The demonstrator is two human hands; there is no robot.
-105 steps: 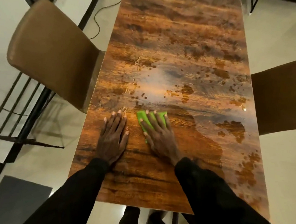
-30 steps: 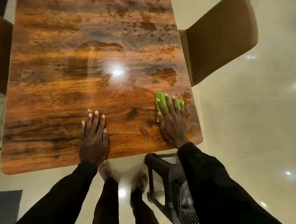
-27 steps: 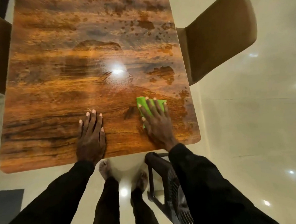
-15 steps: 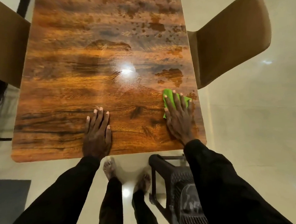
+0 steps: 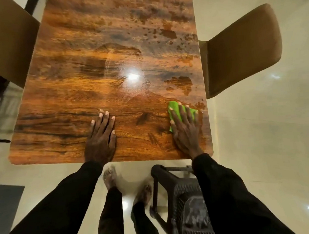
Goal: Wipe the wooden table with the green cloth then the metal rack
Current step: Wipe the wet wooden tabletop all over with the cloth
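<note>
wooden table [image 5: 85, 70] streaked wet, glossy pale floor [image 5: 260, 137].

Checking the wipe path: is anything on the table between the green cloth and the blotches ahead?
Nothing visible. The right hand presses the green cloth on the wooden table; only bare wood lies up to the blotches.

Head-worn camera faces steeply down, close above the table [image 5: 68, 104]

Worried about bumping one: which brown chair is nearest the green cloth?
The right-hand chair, just past the table edge by the green cloth; the other chair stands far left.
</note>
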